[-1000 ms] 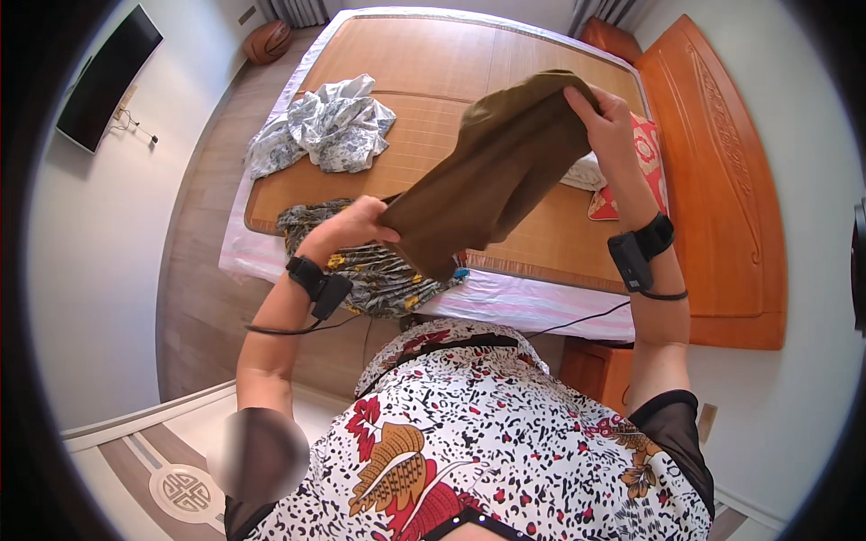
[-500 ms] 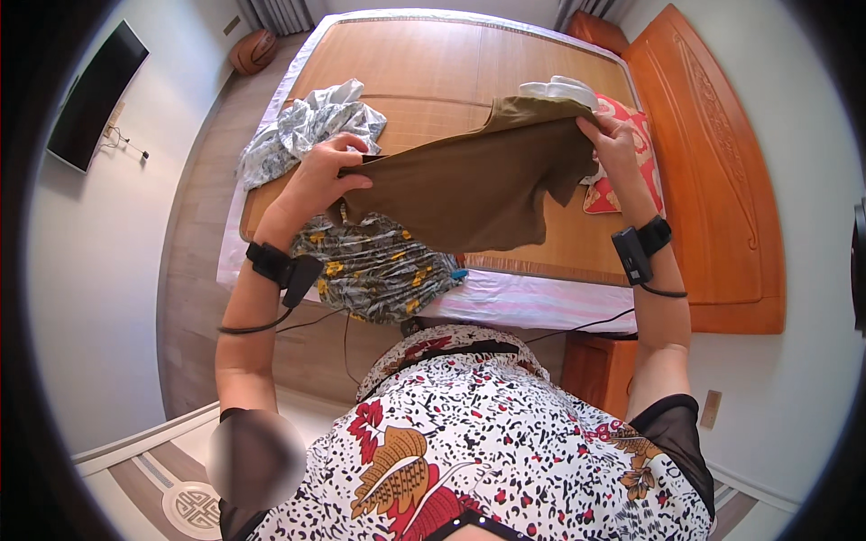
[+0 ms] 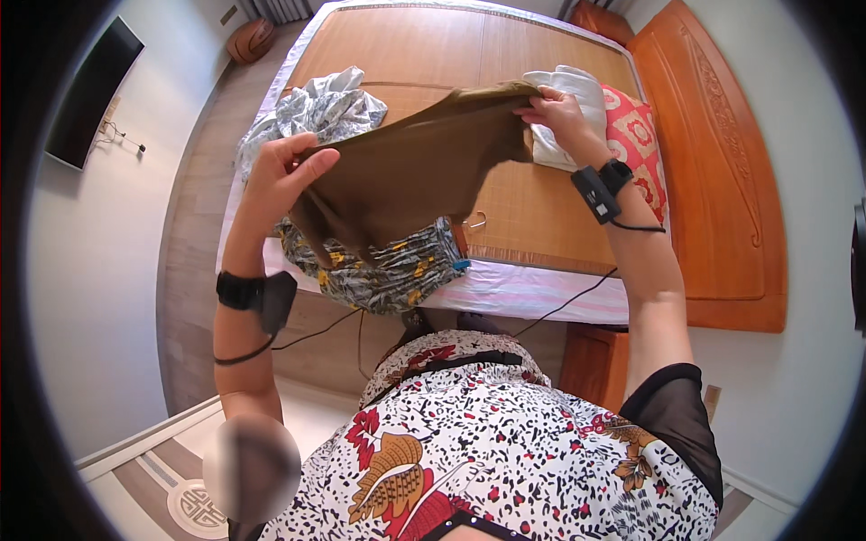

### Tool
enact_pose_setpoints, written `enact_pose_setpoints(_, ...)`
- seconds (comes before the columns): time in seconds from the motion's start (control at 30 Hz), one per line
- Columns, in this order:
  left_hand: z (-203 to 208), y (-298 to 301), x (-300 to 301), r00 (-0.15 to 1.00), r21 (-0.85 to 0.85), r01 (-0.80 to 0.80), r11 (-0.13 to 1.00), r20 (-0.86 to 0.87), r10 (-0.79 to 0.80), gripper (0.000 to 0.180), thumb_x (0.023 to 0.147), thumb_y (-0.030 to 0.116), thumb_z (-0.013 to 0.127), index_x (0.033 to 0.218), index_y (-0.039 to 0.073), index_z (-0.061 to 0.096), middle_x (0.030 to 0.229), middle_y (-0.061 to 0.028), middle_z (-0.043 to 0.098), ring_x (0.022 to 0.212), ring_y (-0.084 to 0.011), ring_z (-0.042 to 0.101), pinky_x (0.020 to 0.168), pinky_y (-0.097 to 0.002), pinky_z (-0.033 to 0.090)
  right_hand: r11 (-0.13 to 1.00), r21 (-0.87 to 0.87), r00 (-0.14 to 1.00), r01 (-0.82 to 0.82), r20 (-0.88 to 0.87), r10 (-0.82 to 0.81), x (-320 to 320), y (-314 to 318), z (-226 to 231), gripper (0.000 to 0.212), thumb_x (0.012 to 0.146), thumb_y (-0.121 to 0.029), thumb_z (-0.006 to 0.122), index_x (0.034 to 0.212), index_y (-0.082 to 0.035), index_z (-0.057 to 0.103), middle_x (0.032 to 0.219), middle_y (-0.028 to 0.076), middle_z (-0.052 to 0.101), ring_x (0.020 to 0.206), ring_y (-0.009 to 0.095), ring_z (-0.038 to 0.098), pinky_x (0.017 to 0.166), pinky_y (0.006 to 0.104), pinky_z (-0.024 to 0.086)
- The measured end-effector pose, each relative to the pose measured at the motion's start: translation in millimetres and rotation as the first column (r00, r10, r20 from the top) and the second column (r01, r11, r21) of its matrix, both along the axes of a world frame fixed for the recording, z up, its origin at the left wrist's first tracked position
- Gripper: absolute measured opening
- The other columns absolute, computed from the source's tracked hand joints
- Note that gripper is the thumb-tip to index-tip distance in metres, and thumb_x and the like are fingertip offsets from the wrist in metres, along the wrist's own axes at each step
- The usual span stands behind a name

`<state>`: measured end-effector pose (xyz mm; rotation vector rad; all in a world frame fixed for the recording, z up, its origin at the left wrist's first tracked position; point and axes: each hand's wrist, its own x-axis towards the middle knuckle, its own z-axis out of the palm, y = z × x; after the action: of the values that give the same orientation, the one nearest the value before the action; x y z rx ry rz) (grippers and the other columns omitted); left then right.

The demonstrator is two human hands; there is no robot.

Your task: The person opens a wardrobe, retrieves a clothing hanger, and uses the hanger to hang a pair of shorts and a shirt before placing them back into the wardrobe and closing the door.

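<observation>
Stretched between my hands, above the near part of the bed, hangs a brown garment (image 3: 410,171) that looks like a T-shirt. My left hand (image 3: 281,173) pinches its left end between thumb and fingers. At the upper right corner, my right hand (image 3: 557,113) grips the cloth with bent fingers. Folds droop from the left side, partly covering a grey and yellow patterned garment (image 3: 392,270) on the bed's near edge. Beside that patterned garment a hanger's hook (image 3: 478,219) shows; the rest of the hanger is mostly hidden.
A crumpled grey-white patterned cloth (image 3: 329,108) lies on the left of the bed mat (image 3: 406,45). Folded white cloth (image 3: 582,95) and a red patterned pillow (image 3: 636,135) sit at the right, by the wooden headboard (image 3: 713,171). Thin cables (image 3: 577,298) run from my wrist bands.
Both hands have moved left with the brown garment, the right hand also slightly up. More of the white cloth and pillow shows, and the hanger's hook has come into view.
</observation>
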<state>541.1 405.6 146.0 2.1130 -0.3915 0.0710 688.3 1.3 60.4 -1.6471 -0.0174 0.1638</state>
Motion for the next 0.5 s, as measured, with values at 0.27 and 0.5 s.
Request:
enact_pose_setpoints(0.27, -53.9, -159.6, -32.1, 0.839, -0.181, 0.514, 0.839, -0.099, -0.535, 0.024, 0.082, 0.013, 0.071, 0.085, -0.002, 0.053, 0.071, -0.0136, 0.055, 0.063, -0.0196, 0.052, 0.059, -0.0332, 0.044, 0.970, 0.220, 0.984, -0.107, -0.118, 0.135, 31.0, -45.9, -69.3, 0.031, 0.085, 0.002, 0.044, 0.112, 0.005, 0.059, 0.108, 0.010, 0.064, 0.099, 0.020, 0.063, 0.089, 0.0316, 0.051)
enact_pose_setpoints(0.5, -202.5, -295.4, -27.6, 0.594, -0.381, 0.663, 0.644, -0.256, -0.763, 0.030, 0.081, 0.014, 0.071, 0.099, -0.002, 0.053, 0.097, -0.0168, 0.058, 0.089, -0.0306, 0.058, 0.075, -0.0376, 0.048, 0.976, 0.217, 0.945, -0.030, -0.311, 0.098, 34.4, -138.3, -167.2, 0.028, 0.083, 0.004, 0.046, 0.105, 0.004, 0.062, 0.099, 0.007, 0.066, 0.086, 0.014, 0.062, 0.074, 0.0246, 0.048)
